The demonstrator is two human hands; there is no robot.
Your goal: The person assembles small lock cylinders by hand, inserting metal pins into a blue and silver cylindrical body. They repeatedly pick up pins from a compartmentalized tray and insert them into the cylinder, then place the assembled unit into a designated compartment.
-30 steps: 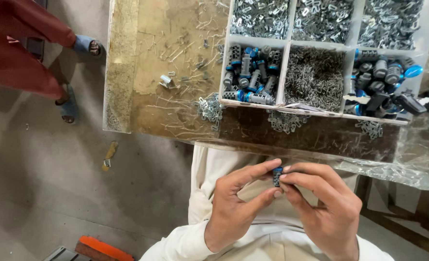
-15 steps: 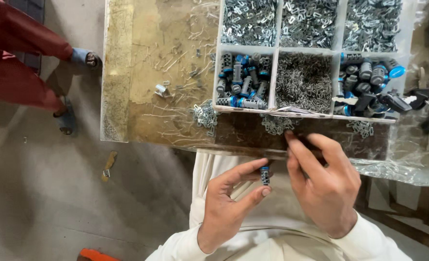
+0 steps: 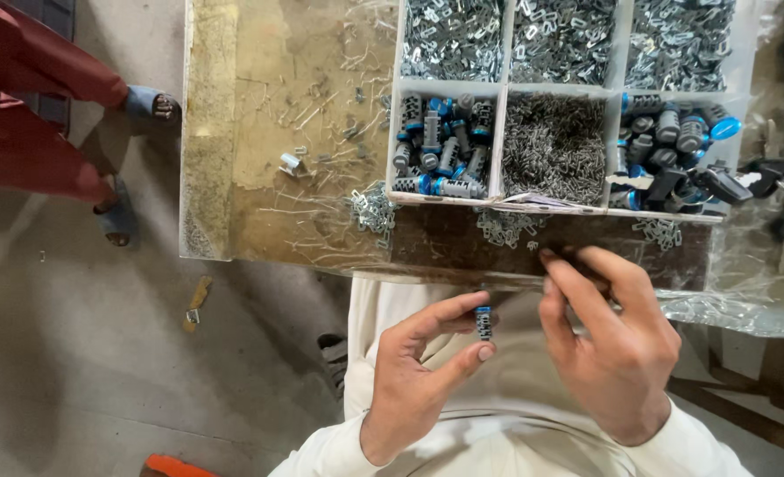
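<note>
At a scuffed desk (image 3: 286,132) with a parts tray (image 3: 503,146), your left hand (image 3: 418,380) pinches a small cylinder (image 3: 484,322) over your lap; your right hand (image 3: 617,344), fingers loosely spread, touches the desk edge.

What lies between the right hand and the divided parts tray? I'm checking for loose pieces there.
In the head view, small metal clips lie scattered on the dark tabletop strip between the right hand and the tray.

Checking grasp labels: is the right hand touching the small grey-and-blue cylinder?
Apart. The head view shows table edge between the right hand and the cylinder, pinched by left hand.
</note>
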